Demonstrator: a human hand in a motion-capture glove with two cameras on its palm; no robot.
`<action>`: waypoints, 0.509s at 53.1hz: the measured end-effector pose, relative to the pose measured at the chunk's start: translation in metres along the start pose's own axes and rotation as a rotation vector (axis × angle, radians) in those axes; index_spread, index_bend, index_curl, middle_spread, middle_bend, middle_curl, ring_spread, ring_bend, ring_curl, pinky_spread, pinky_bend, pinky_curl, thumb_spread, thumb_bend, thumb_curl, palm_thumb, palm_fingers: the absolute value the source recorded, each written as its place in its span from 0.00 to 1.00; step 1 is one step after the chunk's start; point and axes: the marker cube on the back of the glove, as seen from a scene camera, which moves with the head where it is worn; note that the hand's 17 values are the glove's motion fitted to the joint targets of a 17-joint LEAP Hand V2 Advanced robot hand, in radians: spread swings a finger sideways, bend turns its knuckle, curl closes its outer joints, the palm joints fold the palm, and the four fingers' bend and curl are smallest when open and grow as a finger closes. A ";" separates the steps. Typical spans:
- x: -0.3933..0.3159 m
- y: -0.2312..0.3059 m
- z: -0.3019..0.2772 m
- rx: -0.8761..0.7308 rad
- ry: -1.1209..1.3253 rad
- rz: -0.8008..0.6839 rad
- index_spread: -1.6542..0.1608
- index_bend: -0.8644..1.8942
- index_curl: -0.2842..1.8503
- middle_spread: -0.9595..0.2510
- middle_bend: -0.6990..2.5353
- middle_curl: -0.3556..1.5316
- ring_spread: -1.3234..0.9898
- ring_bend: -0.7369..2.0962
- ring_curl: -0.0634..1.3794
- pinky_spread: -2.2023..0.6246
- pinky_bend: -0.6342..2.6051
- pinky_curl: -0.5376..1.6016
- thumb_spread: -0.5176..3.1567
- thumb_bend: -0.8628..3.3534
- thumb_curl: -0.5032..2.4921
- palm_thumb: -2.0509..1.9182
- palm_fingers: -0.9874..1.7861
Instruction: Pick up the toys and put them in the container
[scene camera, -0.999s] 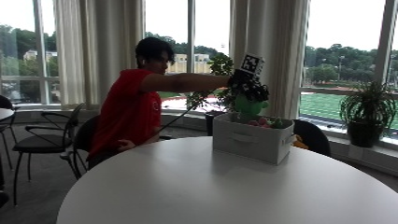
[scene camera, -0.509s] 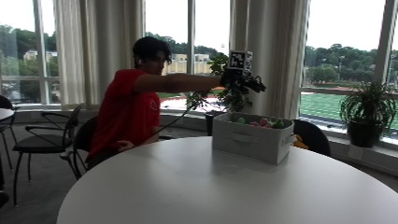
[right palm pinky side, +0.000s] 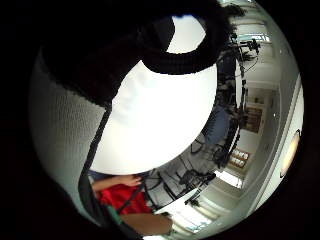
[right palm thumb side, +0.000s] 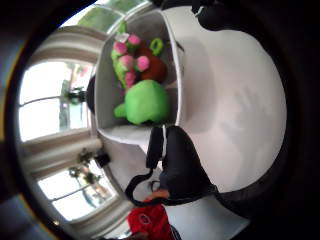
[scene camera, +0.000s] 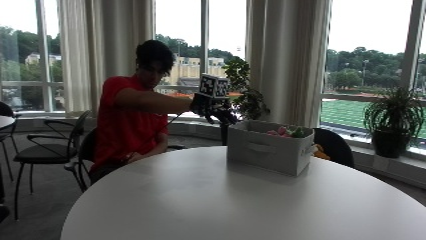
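Only thumb-side view shows green toy (right palm thumb side: 145, 101) inside container (right palm thumb side: 177, 70).

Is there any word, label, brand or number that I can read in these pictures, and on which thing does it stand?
None can be read.
White container: its sides show no print.
Plush toys in it: one carries a small white tag, too blurred to read.

White round table (scene camera: 219, 200). On it, light grey fabric container (scene camera: 269, 148). Inside container: bright green plush toy (right palm thumb side: 145, 101), beside it green toy w/ pink knobs (right palm thumb side: 126, 60) and a dark red-brown one (right palm thumb side: 152, 67). Black glove on right hand (scene camera: 213, 111). Person's shirt (scene camera: 130, 120) red.
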 end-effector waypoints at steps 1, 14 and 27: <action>0.003 0.004 0.001 -0.001 0.000 -0.001 0.70 0.38 0.34 0.70 0.27 0.45 0.54 0.40 0.31 0.81 0.51 0.39 0.47 0.20 0.29 0.51 0.35; 0.050 0.035 0.019 0.105 0.036 0.028 0.69 0.39 0.34 0.70 0.27 0.42 0.54 0.39 0.30 0.81 0.50 0.38 0.48 0.20 0.29 0.52 0.36; 0.102 0.045 0.052 0.067 -0.048 0.130 0.69 0.40 0.35 0.68 0.27 0.41 0.53 0.40 0.30 0.81 0.47 0.38 0.49 0.20 0.29 0.52 0.38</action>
